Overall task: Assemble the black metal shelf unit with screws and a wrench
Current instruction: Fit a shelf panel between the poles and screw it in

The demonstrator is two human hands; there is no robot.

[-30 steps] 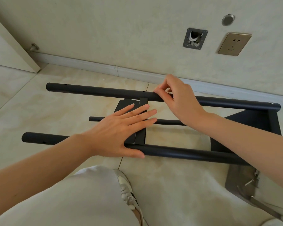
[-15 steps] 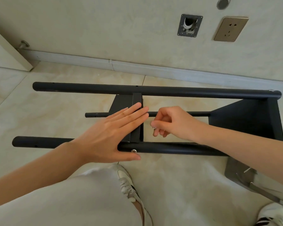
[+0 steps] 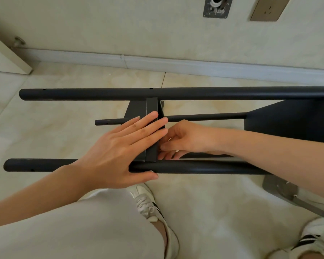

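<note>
- Lying on its side on floor tiles: black shelf unit, near wall
- L hand flat on middle shelf panel; fingers straight, together
- R hand under panel's edge; fingers curled, contents unclear

The right hand is tucked between the poles, its fingertips hidden behind the shelf panel's edge; whatever is pinched cannot be made out. The far pole and the right-hand panel are cut off at the right edge. The wall socket is clipped at the top.
</note>
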